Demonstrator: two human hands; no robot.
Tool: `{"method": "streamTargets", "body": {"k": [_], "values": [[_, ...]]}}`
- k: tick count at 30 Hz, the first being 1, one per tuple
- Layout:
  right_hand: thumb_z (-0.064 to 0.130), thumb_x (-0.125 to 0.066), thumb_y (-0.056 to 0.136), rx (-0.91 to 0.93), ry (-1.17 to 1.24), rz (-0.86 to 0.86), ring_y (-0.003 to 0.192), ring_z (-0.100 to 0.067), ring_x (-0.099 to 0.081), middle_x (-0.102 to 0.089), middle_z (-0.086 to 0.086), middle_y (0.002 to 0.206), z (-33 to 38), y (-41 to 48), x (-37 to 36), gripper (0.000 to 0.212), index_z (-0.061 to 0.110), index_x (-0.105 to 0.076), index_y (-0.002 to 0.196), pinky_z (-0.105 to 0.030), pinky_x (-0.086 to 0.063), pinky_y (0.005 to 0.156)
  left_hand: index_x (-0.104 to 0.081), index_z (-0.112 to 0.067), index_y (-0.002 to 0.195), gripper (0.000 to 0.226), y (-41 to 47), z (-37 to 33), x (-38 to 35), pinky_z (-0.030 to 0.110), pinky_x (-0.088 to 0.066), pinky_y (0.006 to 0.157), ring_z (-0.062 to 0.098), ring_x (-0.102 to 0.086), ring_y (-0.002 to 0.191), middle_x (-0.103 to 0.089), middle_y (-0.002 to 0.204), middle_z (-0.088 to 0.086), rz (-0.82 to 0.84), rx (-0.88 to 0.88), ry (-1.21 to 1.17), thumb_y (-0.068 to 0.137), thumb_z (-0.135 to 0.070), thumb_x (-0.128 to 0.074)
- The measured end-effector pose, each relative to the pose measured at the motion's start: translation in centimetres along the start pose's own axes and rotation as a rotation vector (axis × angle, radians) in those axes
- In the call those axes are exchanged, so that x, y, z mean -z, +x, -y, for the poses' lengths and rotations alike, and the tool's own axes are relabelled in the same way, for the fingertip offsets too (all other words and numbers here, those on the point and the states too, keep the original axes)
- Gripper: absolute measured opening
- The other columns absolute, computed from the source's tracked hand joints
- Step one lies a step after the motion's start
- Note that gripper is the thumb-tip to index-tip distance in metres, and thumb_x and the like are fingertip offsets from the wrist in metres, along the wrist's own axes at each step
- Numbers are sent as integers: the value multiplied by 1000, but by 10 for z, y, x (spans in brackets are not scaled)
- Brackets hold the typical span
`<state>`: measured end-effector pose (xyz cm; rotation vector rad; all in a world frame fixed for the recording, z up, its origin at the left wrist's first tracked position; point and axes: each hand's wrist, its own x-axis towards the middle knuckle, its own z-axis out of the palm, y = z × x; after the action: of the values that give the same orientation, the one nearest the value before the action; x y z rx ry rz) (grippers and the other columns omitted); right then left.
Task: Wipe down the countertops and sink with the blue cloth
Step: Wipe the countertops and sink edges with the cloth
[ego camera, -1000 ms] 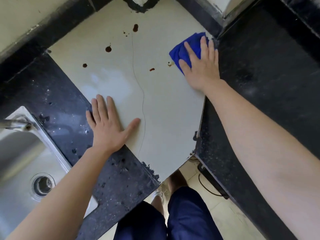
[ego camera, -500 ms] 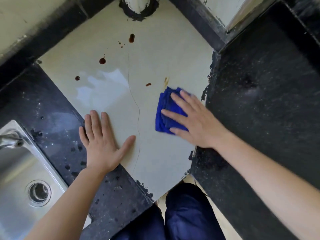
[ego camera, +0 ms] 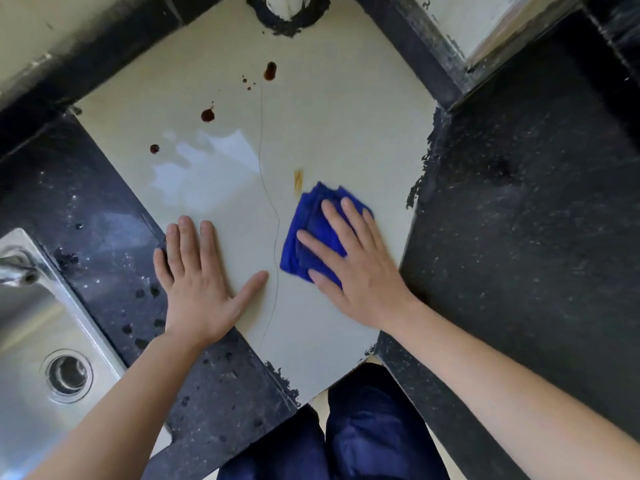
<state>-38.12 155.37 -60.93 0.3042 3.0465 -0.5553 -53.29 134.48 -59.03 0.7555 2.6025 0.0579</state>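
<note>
A folded blue cloth [ego camera: 308, 233] lies on the cream corner tile of the countertop [ego camera: 346, 126]. My right hand [ego camera: 360, 268] presses flat on the cloth with straight, spread fingers and covers its lower right part. My left hand [ego camera: 197, 289] rests flat on the tile's left edge, fingers straight, holding nothing. Dark brown spots [ego camera: 207, 115] dot the far part of the tile, and a yellowish smear [ego camera: 298, 178] sits just beyond the cloth. The steel sink [ego camera: 31, 348] is at the lower left.
Black speckled counter [ego camera: 519, 220] runs on the right, and another black stretch [ego camera: 86, 216] lies between tile and sink. A tap spout [ego camera: 15, 270] overhangs the sink. A white pipe [ego camera: 287, 5] rises at the far corner. A thin hairline crack [ego camera: 273, 216] crosses the tile.
My right hand has dragged the cloth from the tile's far right corner toward me, to the middle of the tile. The brown spot near the smear is gone. My left hand stays planted.
</note>
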Motion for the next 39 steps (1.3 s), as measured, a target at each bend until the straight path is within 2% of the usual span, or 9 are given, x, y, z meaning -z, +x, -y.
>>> {"method": "streamTargets", "body": {"k": [4, 6, 11, 14, 16, 24, 29, 35, 39], "values": [[52, -44, 101, 358, -78, 209, 155, -32, -5, -12, -9, 167, -37, -50, 14, 59, 37, -28, 156, -52, -15, 124, 12, -18, 156, 110, 0, -1, 2, 53, 10, 120, 21, 27, 148, 22, 163, 8, 17, -2, -9, 79, -85, -29], [52, -44, 101, 352, -101, 187, 154, -32, -8, -15, -9, 166, -74, -25, 22, 58, 37, -30, 155, -52, -16, 123, 11, -18, 156, 110, 0, -1, 3, 53, 10, 120, 21, 27, 148, 21, 163, 8, 18, -1, -12, 79, -85, -29], [50, -37, 103, -74, -72, -53, 152, -38, -11, -17, -16, 165, -130, 94, 46, 56, 28, -36, 154, -52, -14, 123, 10, -17, 156, 111, -1, -1, 3, 52, 11, 120, 20, 27, 148, 20, 163, 8, 17, 4, -9, 78, -86, -28], [53, -31, 102, -381, -20, -112, 153, -36, -2, -8, -12, 167, -107, 136, 45, 58, 33, -29, 156, -51, -5, 124, 8, -17, 157, 111, 0, -1, 1, 52, 11, 120, 21, 27, 148, 19, 163, 8, 6, 0, -9, 78, -85, -29], [51, -32, 102, -411, -5, -136, 153, -37, -2, -9, -14, 167, -75, 125, 32, 58, 31, -30, 156, -52, -4, 124, 8, -17, 157, 110, 0, -1, 1, 52, 10, 120, 21, 26, 148, 19, 164, 8, 5, -3, -11, 78, -85, -29], [46, -47, 101, 123, 18, 134, 154, -35, -3, -11, -12, 167, 15, -44, 1, 60, 32, -30, 156, -55, -12, 123, 12, -18, 156, 108, 0, 0, 2, 52, 10, 120, 22, 26, 148, 21, 163, 8, 13, -7, 2, 80, -83, -29], [53, -44, 99, 325, -22, 182, 154, -35, -6, -14, -10, 166, -14, 13, 3, 58, 38, -33, 154, -52, -10, 124, 5, -16, 157, 91, 1, 2, 2, 56, 8, 120, 22, 24, 149, 19, 164, 8, 4, -21, -28, 90, -72, -18], [58, -30, 101, -141, -44, -20, 154, -33, -2, -8, -9, 168, -74, 177, 37, 57, 39, -27, 156, -46, -5, 125, 5, -16, 157, 95, 1, 2, 1, 55, 8, 120, 22, 25, 149, 18, 164, 8, 10, -13, -26, 87, -74, -25], [55, -26, 101, -397, -50, -103, 153, -36, -3, -9, -13, 167, -75, 196, 37, 60, 34, -26, 157, -49, -7, 124, 5, -17, 157, 94, 2, 2, 1, 55, 8, 120, 21, 26, 148, 18, 164, 8, 10, -14, -35, 88, -74, -24]]}}
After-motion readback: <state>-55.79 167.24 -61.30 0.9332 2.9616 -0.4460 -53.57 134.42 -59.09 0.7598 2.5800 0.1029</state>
